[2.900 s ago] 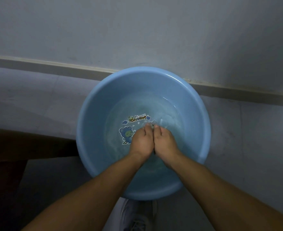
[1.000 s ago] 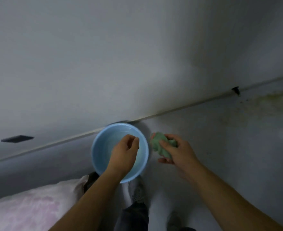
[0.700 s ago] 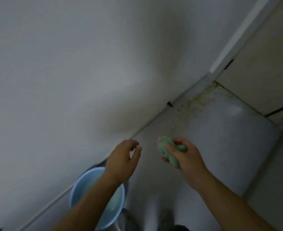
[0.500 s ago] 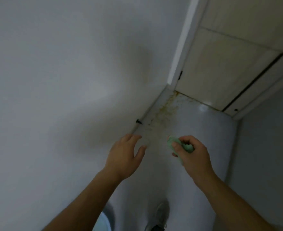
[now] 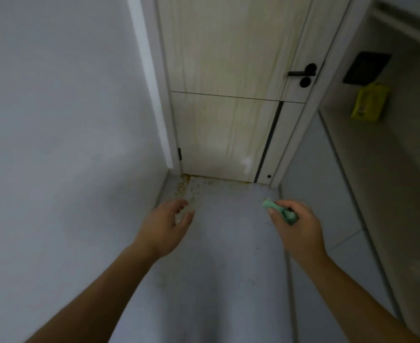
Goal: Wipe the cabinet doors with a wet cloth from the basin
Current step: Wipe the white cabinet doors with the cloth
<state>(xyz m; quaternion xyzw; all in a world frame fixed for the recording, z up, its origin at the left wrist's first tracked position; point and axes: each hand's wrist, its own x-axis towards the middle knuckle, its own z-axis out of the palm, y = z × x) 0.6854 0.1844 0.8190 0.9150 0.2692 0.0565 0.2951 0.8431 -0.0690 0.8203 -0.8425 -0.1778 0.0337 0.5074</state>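
My right hand (image 5: 296,229) is closed around a small green cloth (image 5: 281,212), bunched up, with one end poking out to the left between thumb and fingers. My left hand (image 5: 165,224) hangs open and empty beside it, fingers spread and slightly curled. Both hands are held out over the grey floor. The blue basin is out of view. No cabinet door is clearly identifiable; a pale wood-grain door (image 5: 228,95) with a black lever handle (image 5: 302,73) stands straight ahead.
A white wall (image 5: 55,120) runs along the left. To the right is a pale cabinet-like panel (image 5: 377,169) with a black plate (image 5: 366,68) and a yellow packet (image 5: 368,105). Yellowish stains (image 5: 186,186) mark the floor at the door's foot.
Both hands left the basin; the right one came away holding the green cloth. The view swung up and right from the basin to the door, and the basin dropped out of sight.
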